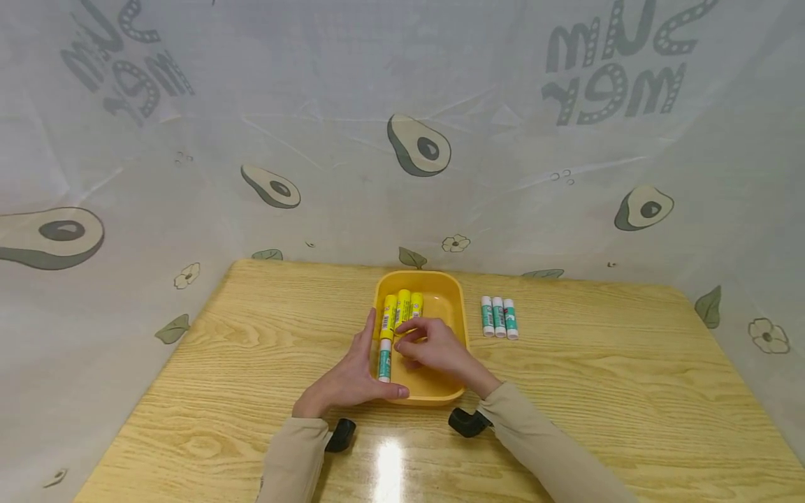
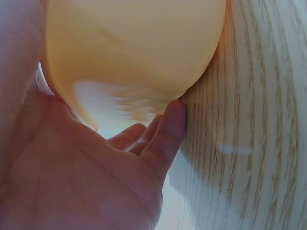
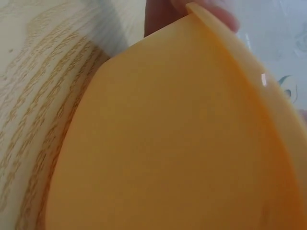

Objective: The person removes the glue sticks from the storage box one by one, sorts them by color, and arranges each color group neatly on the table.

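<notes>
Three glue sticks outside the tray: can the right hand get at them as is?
Probably yes. The right hand is over the yellow tray and would have to clear its right rim, but nothing visible stands between that rim and the three glue sticks.

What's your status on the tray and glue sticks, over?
Left hand against tray, near-left corner. Right hand over tray, partly blocking the view. Visible inside: three yellow glue sticks, one green stick; three green sticks outside, right.

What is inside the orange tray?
Three yellow tubes side by side, and a teal-and-white tube nearer the person. The right hand covers the near end of the rightmost yellow tube and some floor; anything beneath is hidden.
</notes>
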Tool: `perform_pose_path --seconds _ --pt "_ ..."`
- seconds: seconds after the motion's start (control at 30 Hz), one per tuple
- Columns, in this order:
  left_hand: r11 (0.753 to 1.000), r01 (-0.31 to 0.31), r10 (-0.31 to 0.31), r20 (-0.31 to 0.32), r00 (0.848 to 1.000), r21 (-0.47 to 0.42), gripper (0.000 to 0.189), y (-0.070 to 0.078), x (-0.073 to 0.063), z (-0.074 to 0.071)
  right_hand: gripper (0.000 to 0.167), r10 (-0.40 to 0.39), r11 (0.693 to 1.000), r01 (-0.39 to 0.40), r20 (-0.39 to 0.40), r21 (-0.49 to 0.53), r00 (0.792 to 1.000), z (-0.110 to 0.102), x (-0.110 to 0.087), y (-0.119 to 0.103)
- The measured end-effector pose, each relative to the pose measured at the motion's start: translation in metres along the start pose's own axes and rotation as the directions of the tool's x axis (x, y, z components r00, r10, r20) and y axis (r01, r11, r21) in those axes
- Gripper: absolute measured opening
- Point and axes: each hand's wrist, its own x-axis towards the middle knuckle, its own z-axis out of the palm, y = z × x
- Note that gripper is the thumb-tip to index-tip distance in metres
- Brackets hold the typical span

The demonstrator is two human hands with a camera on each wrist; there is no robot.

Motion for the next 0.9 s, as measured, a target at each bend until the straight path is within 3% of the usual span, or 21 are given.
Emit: perform_pose_path --seconds 0.57,0.9 --pt "1.000 -0.016 0.016 -0.010 1.000 0.001 0.140 -0.006 0.002 0.004 0.038 0.044 0.999 -0.041 0.080 -0.035 0.996 0.006 0.008 0.007" --pt "1.000 -0.020 0.020 -0.013 1.000 0.002 0.140 -0.007 0.002 0.006 0.039 0.006 0.999 -0.002 0.100 -0.037 0.995 0.007 0.010 0.015"
